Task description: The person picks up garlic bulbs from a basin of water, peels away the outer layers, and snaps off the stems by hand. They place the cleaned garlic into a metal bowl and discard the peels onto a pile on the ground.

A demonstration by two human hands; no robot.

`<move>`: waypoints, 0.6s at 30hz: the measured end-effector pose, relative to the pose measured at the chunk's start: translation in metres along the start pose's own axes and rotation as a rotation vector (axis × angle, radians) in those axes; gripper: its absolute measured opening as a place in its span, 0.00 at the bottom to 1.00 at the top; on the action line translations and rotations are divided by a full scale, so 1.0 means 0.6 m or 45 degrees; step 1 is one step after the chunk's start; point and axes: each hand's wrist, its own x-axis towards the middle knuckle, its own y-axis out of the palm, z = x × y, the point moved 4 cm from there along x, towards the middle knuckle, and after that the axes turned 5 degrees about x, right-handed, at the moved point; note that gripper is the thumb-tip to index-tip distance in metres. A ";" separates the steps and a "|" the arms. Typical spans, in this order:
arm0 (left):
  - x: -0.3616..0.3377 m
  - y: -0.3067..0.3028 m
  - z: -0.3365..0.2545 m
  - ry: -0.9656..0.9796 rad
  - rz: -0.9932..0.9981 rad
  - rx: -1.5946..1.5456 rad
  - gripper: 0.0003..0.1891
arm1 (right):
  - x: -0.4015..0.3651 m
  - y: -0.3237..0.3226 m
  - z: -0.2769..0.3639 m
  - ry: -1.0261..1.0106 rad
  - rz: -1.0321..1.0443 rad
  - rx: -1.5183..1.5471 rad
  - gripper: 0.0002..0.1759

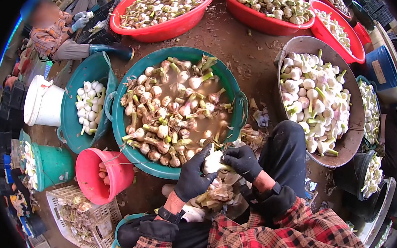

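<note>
A white garlic bulb (215, 162) is between my two black-gloved hands, just over the near rim of a green tub. My left hand (193, 175) is closed around the bulb's left side. From the right, my right hand (243, 162) grips the bulb's other end, its fingers bent in. Below the hands lies a heap of papery garlic peel (216, 195). The green tub (241, 122) in front holds brown water and many unpeeled, soil-stained garlic bulbs (160, 130) with cut stems.
Right of the tub, a wide brown basin (355, 141) is heaped with cleaned garlic. Left are a teal basket (73, 114) of white bulbs, a white bucket (46, 102), a pink bucket (127, 174) and a crate (107, 219) of peel. Red tubs (168, 30) stand beyond; a co-worker (51, 33) sits far left.
</note>
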 end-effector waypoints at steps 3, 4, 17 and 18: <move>0.001 0.002 -0.005 -0.055 0.079 -0.204 0.40 | 0.000 -0.004 -0.016 0.056 0.055 0.136 0.10; 0.002 0.002 -0.005 -0.054 0.101 -0.302 0.42 | -0.001 -0.005 -0.017 0.056 0.054 0.136 0.10; -0.005 0.006 0.022 -0.127 0.098 -0.599 0.24 | -0.010 0.002 -0.004 -0.076 -0.219 -0.272 0.11; -0.005 0.007 0.024 -0.127 0.098 -0.599 0.24 | -0.009 0.000 -0.007 -0.084 -0.254 -0.344 0.10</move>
